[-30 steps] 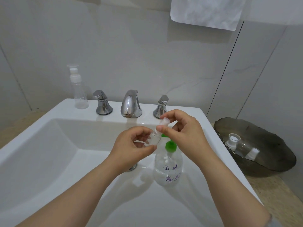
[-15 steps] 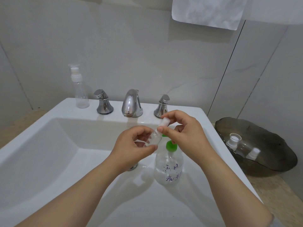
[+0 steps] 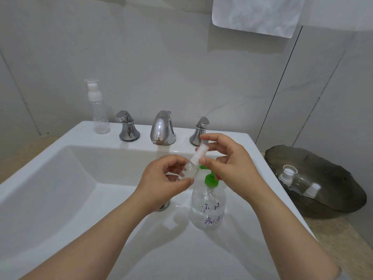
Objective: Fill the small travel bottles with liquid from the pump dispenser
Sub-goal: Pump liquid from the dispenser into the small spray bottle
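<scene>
Fingers of left hand (image 3: pixel 161 179) curled round tilted clear travel bottle (image 3: pixel 191 171), right hand (image 3: pixel 232 168) pinching white cap (image 3: pixel 198 156)

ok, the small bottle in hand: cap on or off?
On. The white cap sits on the small bottle, pinched by the right hand; the left hand holds the body. Tightness: cannot tell.

Glossy white sink (image 3: pixel 60 158); polished chrome faucet (image 3: pixel 162 128); clear plastic pump dispenser (image 3: pixel 209 209).

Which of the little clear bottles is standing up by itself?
The white pump-top bottle on the back left corner of the sink. The left hand and right hand hold a tilted bottle; two more bottles lie in the dark dish.
</scene>
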`<state>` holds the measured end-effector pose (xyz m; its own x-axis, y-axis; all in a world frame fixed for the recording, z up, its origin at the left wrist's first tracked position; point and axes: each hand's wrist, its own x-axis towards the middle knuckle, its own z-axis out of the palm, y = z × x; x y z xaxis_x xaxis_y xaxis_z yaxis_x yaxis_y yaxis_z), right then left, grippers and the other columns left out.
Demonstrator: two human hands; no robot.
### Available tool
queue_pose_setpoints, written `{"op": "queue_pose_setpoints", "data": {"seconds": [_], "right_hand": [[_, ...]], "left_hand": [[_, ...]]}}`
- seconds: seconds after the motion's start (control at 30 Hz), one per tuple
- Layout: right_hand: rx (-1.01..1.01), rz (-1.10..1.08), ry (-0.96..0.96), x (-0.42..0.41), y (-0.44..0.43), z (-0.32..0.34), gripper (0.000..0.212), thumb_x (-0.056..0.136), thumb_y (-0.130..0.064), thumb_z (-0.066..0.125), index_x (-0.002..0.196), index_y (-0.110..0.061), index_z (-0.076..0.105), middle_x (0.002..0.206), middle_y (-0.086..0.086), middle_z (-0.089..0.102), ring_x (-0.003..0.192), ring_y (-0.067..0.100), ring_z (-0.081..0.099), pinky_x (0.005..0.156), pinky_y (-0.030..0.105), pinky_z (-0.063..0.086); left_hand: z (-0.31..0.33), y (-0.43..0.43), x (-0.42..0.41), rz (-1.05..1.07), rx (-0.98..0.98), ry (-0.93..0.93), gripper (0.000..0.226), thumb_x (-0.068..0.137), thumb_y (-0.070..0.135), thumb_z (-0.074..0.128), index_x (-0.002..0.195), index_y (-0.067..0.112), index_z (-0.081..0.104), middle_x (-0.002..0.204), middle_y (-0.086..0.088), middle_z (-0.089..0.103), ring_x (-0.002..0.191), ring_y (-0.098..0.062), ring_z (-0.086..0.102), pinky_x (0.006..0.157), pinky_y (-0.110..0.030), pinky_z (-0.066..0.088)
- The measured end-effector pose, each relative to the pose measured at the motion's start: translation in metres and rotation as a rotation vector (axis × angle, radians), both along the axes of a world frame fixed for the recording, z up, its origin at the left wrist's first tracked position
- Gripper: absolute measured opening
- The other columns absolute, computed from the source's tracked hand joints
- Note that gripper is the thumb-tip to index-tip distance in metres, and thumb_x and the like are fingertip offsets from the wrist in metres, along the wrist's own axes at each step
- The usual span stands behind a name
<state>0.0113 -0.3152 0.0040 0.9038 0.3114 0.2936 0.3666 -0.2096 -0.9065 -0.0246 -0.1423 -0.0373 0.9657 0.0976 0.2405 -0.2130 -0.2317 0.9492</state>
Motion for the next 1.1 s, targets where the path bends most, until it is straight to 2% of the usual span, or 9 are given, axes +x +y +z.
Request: {"op": "queue_pose_setpoints", "data": {"seconds": [0.17, 0.33, 0.47, 0.6, 0.7, 0.77, 0.9, 1.0, 1.1], "right_hand": [[-0.022, -0.036, -0.019, 0.0007, 0.0010, -0.0030, 0.037, 0.077, -0.018, 0.079, 0.108, -0.031, 0.064, 0.097, -0.011, 0.067, 0.050, 0.017, 0.042, 0.055, 0.028, 0.045], [0.021, 0.017, 0.003, -0.0003, 0.0023, -0.0017, 0.041, 0.085, -0.004, 0.069, 0.117, -0.029, 0.060, 0.101, -0.007, 0.071, 0.048, 0.012, 0.050, 0.049, 0.026, 0.043], [0.001, -0.019, 0.004, 0.0011, 0.0007, -0.0029, 0.041, 0.078, -0.021, 0.079, 0.112, -0.036, 0.061, 0.098, -0.011, 0.068, 0.055, 0.020, 0.046, 0.053, 0.027, 0.046], [0.027, 0.050, 0.046, 0.0013, 0.0010, -0.0022, 0.045, 0.084, -0.008, 0.071, 0.121, -0.030, 0.059, 0.106, -0.005, 0.071, 0.060, 0.026, 0.050, 0.047, 0.022, 0.042], [0.005, -0.001, 0.021, 0.0012, 0.0010, -0.0030, 0.040, 0.081, -0.016, 0.076, 0.114, -0.033, 0.062, 0.095, -0.010, 0.070, 0.058, 0.024, 0.049, 0.050, 0.025, 0.044], [0.004, -0.015, 0.025, 0.0012, -0.0003, -0.0022, 0.042, 0.078, -0.023, 0.079, 0.112, -0.038, 0.061, 0.098, -0.011, 0.069, 0.059, 0.022, 0.051, 0.053, 0.024, 0.044], [-0.003, 0.021, 0.022, 0.0014, 0.0000, -0.0021, 0.044, 0.082, -0.012, 0.074, 0.117, -0.034, 0.060, 0.102, -0.007, 0.071, 0.056, 0.023, 0.045, 0.050, 0.024, 0.042], [-0.018, -0.022, 0.010, 0.0010, 0.0003, -0.0022, 0.039, 0.079, -0.020, 0.079, 0.112, -0.033, 0.063, 0.094, -0.011, 0.069, 0.054, 0.022, 0.045, 0.053, 0.028, 0.044], [0.016, -0.004, 0.049, 0.0009, -0.0005, -0.0005, 0.039, 0.080, -0.019, 0.078, 0.112, -0.034, 0.062, 0.102, -0.009, 0.069, 0.058, 0.020, 0.054, 0.052, 0.025, 0.044]], "left_hand": [[0.0004, 0.0001, 0.0004, -0.006, 0.018, 0.001, 0.028, 0.067, 0.004, 0.079, 0.087, 0.020, 0.071, 0.088, -0.001, 0.069, 0.081, -0.018, 0.066, 0.077, -0.037, 0.058], [0.0003, 0.0001, -0.0001, -0.007, 0.007, -0.001, 0.027, 0.065, 0.005, 0.080, 0.086, 0.020, 0.071, 0.087, -0.001, 0.070, 0.081, -0.017, 0.065, 0.077, -0.037, 0.058], [0.0002, 0.0003, -0.0005, -0.013, 0.007, -0.004, 0.027, 0.066, 0.005, 0.079, 0.086, 0.021, 0.071, 0.087, 0.000, 0.069, 0.081, -0.018, 0.066, 0.076, -0.037, 0.058], [0.0005, 0.0001, -0.0004, -0.008, 0.004, -0.002, 0.027, 0.067, 0.003, 0.079, 0.087, 0.020, 0.071, 0.087, -0.001, 0.070, 0.082, -0.019, 0.066, 0.077, -0.038, 0.058], [0.0008, -0.0005, -0.0006, -0.012, 0.013, -0.005, 0.027, 0.066, 0.005, 0.079, 0.087, 0.019, 0.071, 0.086, -0.001, 0.070, 0.081, -0.018, 0.066, 0.077, -0.036, 0.058], [0.0007, 0.0000, -0.0004, -0.009, 0.014, -0.008, 0.027, 0.067, 0.004, 0.079, 0.087, 0.020, 0.071, 0.086, 0.000, 0.070, 0.081, -0.017, 0.066, 0.076, -0.036, 0.058], [0.0007, 0.0002, -0.0004, 0.000, 0.022, -0.004, 0.028, 0.067, 0.003, 0.079, 0.088, 0.020, 0.071, 0.086, 0.000, 0.070, 0.081, -0.017, 0.066, 0.076, -0.036, 0.058], [0.0008, -0.0002, -0.0005, -0.009, 0.023, -0.007, 0.028, 0.066, 0.004, 0.079, 0.088, 0.020, 0.071, 0.086, 0.000, 0.069, 0.080, -0.018, 0.066, 0.077, -0.037, 0.058], [0.0007, 0.0002, -0.0002, -0.006, 0.012, -0.009, 0.027, 0.065, 0.007, 0.079, 0.087, 0.020, 0.071, 0.086, -0.001, 0.069, 0.081, -0.017, 0.066, 0.077, -0.037, 0.058]]}}
